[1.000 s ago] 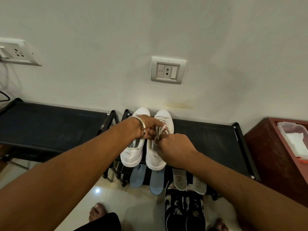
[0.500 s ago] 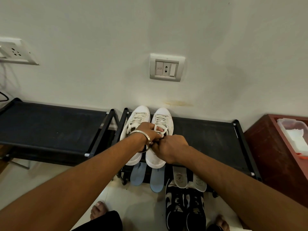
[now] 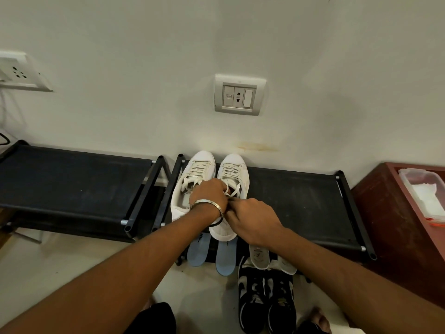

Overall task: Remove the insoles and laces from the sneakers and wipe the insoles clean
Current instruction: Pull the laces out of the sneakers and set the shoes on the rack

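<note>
White sneakers (image 3: 231, 169) on black rack (image 3: 301, 203), left hand (image 3: 209, 192) and right hand (image 3: 252, 219) pinching laces (image 3: 234, 191), blue insoles (image 3: 225, 257) below

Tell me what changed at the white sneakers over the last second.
Both hands drew back from the laced part toward the collar of the right white sneaker; the left hand and right hand now pinch its lace ends there. Both sneakers, the blue insoles and the black rack stayed put.

The thin silver metal bangle (image 3: 207, 205) on my left wrist carries engraved letters, too small to read. The pale blue foam insoles (image 3: 199, 249) show dark print, possibly a brand, illegible.
</note>
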Demonstrator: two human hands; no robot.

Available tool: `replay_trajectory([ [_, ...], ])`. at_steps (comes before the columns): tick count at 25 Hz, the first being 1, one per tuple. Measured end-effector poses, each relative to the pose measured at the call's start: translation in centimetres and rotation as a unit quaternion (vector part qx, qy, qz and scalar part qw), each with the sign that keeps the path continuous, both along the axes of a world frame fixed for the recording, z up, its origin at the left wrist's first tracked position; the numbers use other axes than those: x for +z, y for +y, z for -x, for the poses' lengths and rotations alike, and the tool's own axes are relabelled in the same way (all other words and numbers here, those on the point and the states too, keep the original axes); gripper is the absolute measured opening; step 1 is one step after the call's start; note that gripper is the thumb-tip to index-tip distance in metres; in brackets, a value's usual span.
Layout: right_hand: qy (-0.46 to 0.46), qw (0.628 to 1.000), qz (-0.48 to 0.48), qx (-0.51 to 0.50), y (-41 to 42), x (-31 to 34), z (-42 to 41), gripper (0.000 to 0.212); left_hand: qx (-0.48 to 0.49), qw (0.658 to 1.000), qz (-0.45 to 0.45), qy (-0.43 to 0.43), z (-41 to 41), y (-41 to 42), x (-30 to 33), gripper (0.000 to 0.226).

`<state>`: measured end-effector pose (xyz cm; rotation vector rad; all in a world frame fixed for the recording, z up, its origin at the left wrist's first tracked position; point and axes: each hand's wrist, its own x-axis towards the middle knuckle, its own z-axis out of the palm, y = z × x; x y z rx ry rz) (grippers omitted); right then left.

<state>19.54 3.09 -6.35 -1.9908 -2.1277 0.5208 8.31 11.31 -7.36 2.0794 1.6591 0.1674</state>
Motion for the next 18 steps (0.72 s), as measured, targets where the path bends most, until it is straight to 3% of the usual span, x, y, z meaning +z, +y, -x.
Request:
replay_trajectory([
  [3, 0.02, 0.999, 0.027, -0.012, 0.0, -0.2, -0.2, 0.034, -0.054, 0.994, 0.068, 0.069, -0.7, 0.3, 1.1, 0.01],
  [7, 0.043, 0.998, -0.002, -0.035, -0.1, 0.3, -1.2, 0.035, -0.018, 0.965, 0.258, -0.043, 0.1, 1.5, 3.9, 0.005],
  [11, 0.051, 0.997, -0.004, -0.049, 0.2, 0.9, -1.4, 0.035, -0.02, 0.976, 0.207, -0.058, 1.3, 1.8, 6.5, 0.023],
  [16, -0.031, 0.994, 0.105, 0.03, 1.2, 0.7, -0.7, 0.044, -0.116, 0.959, 0.256, 0.039, 0.8, 0.3, 4.4, 0.04],
  [18, -0.047, 0.988, 0.132, 0.058, 1.7, 0.5, -0.6, 0.047, -0.148, 0.959, 0.225, 0.084, 0.5, 0.5, 3.3, 0.037],
])
